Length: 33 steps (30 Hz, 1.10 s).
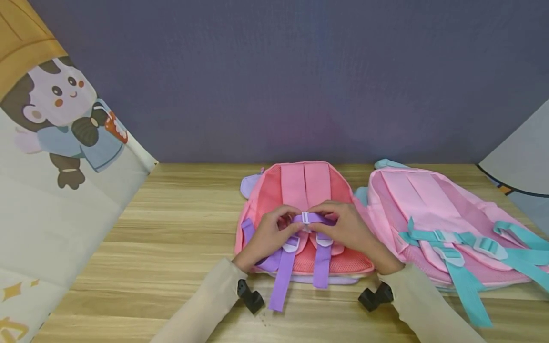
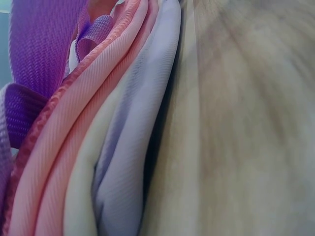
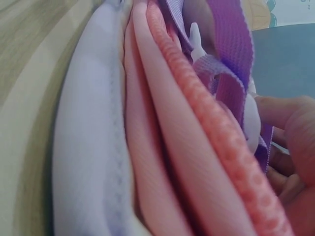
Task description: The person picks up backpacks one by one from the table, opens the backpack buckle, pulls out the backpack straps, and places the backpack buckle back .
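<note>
A coral-pink backpack (image 1: pixel 266 200) lies on the wooden table with its shoulder straps facing up. Over its middle, both hands meet at a white buckle (image 1: pixel 305 217) on a purple chest strap (image 1: pixel 319 218). My left hand (image 1: pixel 274 231) pinches the strap on the buckle's left side. On the right side, my right hand (image 1: pixel 345 226) pinches the strap between thumb and fingers. Loose purple webbing (image 1: pixel 283 281) hangs from white adjusters (image 1: pixel 291 244) toward the front edge. In the right wrist view, the right hand (image 3: pixel 295 142) shows beside purple webbing (image 3: pixel 231 44); fingertips are partly hidden.
A light pink backpack (image 1: pixel 388 195) with teal straps (image 1: pixel 467 286) lies close on the right. Behind the table (image 1: pixel 171 228) stands a dark grey-blue panel (image 1: pixel 300 81). A white sheet with a cartoon figure (image 1: pixel 64 100) hangs at the left.
</note>
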Tool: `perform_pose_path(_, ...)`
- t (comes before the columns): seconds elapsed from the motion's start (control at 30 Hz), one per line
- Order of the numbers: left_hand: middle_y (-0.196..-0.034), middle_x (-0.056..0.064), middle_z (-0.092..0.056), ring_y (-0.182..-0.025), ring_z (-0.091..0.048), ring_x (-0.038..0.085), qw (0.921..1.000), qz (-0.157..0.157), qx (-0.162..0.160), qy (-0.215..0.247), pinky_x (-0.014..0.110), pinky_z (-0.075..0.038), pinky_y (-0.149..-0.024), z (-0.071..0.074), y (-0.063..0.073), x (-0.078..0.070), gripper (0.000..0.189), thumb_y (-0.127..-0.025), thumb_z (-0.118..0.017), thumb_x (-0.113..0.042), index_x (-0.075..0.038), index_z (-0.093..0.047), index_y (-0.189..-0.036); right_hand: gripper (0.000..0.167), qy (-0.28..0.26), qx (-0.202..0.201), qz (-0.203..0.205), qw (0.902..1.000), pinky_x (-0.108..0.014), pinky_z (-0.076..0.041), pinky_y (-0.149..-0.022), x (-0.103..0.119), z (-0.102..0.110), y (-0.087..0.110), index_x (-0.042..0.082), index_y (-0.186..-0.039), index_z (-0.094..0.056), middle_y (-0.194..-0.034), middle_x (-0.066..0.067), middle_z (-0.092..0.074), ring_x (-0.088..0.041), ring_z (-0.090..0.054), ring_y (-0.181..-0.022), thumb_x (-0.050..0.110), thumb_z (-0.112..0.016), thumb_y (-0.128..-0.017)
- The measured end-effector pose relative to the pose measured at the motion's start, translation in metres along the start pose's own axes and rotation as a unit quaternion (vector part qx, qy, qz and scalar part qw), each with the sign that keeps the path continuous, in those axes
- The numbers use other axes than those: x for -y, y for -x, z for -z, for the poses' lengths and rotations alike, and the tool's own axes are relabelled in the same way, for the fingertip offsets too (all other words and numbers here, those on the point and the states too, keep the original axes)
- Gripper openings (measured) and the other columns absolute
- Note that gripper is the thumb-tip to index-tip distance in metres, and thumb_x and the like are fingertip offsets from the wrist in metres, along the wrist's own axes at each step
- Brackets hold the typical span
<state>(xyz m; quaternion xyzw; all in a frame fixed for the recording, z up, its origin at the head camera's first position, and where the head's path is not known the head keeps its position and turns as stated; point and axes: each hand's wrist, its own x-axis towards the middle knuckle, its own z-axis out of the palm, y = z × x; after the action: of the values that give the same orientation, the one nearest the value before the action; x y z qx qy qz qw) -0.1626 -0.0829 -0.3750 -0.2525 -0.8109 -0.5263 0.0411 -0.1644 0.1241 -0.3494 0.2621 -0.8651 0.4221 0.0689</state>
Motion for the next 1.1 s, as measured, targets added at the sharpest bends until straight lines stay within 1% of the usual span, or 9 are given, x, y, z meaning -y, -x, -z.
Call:
perform_pose_path(0.17,-0.089,0.002,-0.062,-0.078,-0.051,0.011,0.9999,-0.013,-0.009,-0.006,0.024,-0.044,-0.071,0.0000,-0.0008,0.0006,0.018,-0.088,-0.068,-0.017,-0.010,-0.066,-0.104,0.029,0.004,-0.001,-0.007,1.0000,-0.032,-0.054,-0.080,0.0013,0.0011,-0.0006,0.012,-0.105,-0.072,-0.096,0.001,-0.071,-0.012,-0.062,-0.086,0.017,-0.079,-0.077)
perform_pose_path(0.43,-0.088,0.003,-0.059,-0.076,-0.049,0.010,0.9999,-0.002,-0.012,-0.007,0.022,-0.042,-0.069,0.0001,-0.0015,-0.0004,0.015,-0.089,-0.067,-0.015,-0.009,-0.065,-0.103,0.027,0.010,-0.013,0.008,0.9998,-0.037,-0.055,-0.081,-0.0016,0.0028,-0.0023,0.009,-0.102,-0.073,-0.095,-0.001,-0.072,-0.015,-0.065,-0.088,0.014,-0.079,-0.077)
perform_pose_path(0.6,-0.088,0.004,-0.059,-0.075,-0.049,0.011,0.9998,0.005,-0.012,-0.014,0.022,-0.042,-0.068,0.0002,-0.0016,-0.0003,0.015,-0.089,-0.066,-0.015,-0.008,-0.065,-0.102,0.027,0.010,-0.016,0.009,0.9998,-0.039,-0.055,-0.082,-0.0019,0.0048,-0.0020,0.009,-0.103,-0.073,-0.096,-0.002,-0.072,-0.017,-0.066,-0.089,0.013,-0.079,-0.076)
perform_pose_path(0.7,-0.088,0.004,-0.059,-0.075,-0.049,0.011,0.9997,0.009,-0.013,-0.020,0.021,-0.042,-0.068,0.0002,-0.0014,-0.0006,0.015,-0.089,-0.066,-0.015,-0.008,-0.065,-0.102,0.028,0.012,-0.015,0.007,0.9998,-0.038,-0.055,-0.083,-0.0016,0.0057,-0.0017,0.009,-0.103,-0.073,-0.097,-0.001,-0.072,-0.016,-0.066,-0.090,0.014,-0.079,-0.076)
perform_pose_path(0.93,-0.089,0.005,-0.058,-0.074,-0.048,0.010,0.9995,0.011,-0.012,-0.026,0.021,-0.041,-0.067,0.0005,-0.0007,-0.0018,0.014,-0.089,-0.064,-0.013,-0.007,-0.064,-0.102,0.030,0.018,-0.014,0.002,0.9997,-0.032,-0.054,-0.082,-0.0010,0.0064,-0.0015,0.010,-0.105,-0.073,-0.098,-0.001,-0.072,-0.014,-0.065,-0.090,0.015,-0.080,-0.076)
perform_pose_path(1.1,-0.087,0.005,-0.057,-0.073,-0.047,0.009,0.9994,0.007,-0.013,-0.032,0.020,-0.041,-0.066,0.0003,-0.0001,-0.0019,0.011,-0.090,-0.063,-0.012,-0.007,-0.063,-0.100,0.030,0.022,-0.012,-0.003,0.9997,-0.031,-0.054,-0.082,-0.0009,0.0067,-0.0010,0.012,-0.106,-0.073,-0.099,0.000,-0.072,-0.014,-0.066,-0.090,0.017,-0.080,-0.076)
